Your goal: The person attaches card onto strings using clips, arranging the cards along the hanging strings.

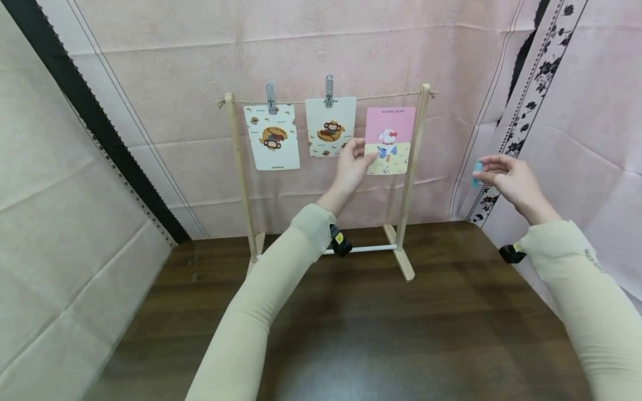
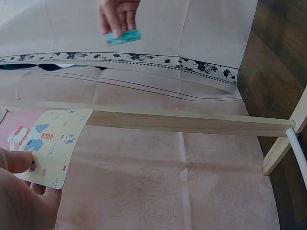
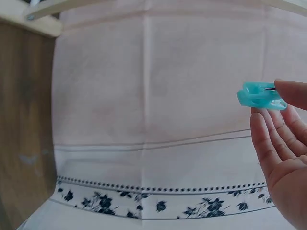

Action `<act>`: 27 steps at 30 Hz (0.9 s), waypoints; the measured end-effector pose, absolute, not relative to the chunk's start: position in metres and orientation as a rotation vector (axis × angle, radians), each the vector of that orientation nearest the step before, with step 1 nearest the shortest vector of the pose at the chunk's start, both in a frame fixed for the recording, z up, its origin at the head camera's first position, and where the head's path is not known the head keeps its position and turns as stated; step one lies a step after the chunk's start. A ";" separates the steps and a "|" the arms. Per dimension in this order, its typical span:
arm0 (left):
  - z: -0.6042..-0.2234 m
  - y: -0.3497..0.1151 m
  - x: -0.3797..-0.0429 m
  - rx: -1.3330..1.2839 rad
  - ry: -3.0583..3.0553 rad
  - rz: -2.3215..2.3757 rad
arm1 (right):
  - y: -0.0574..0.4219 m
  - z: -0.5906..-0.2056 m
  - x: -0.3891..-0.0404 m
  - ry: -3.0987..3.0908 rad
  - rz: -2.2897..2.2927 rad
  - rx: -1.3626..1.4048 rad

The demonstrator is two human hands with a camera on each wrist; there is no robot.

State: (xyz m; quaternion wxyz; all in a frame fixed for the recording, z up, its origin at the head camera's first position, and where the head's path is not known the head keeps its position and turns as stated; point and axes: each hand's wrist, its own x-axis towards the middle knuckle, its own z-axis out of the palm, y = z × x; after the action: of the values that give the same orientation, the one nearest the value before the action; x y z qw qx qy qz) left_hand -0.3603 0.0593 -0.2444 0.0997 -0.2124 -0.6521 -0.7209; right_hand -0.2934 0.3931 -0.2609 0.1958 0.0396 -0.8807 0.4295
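My left hand (image 1: 353,166) pinches a pink and yellow card (image 1: 390,118) by its lower left edge, thumb in front and fingers behind. The card hangs upright just below the string (image 1: 386,97), beside the rack's right post. To the right of the rack, my right hand (image 1: 511,181) holds a turquoise clothespin (image 3: 261,97) between thumb and fingers. Two white monkey cards, the left card (image 1: 273,156) and the middle card (image 1: 331,114), hang from the string by a grey clothespin (image 1: 270,96) and a second grey clothespin (image 1: 329,89).
The wooden rack (image 1: 238,167) stands at the back of the dark brown table (image 1: 391,340), its feet joined by a white rod (image 1: 373,249). Pale patterned cloth (image 1: 200,67) hangs behind it and along both sides.
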 end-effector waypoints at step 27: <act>-0.242 0.059 -0.363 -0.603 -1.911 -2.134 | 0.340 -0.148 -0.296 -2.073 1.677 0.305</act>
State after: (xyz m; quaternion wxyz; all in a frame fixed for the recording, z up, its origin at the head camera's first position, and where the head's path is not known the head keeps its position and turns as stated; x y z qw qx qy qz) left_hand -0.3632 0.0590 -0.2419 0.1070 -0.2048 -0.6492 -0.7247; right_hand -0.2963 0.3402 -0.1479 0.2266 0.1108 -0.7523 0.6086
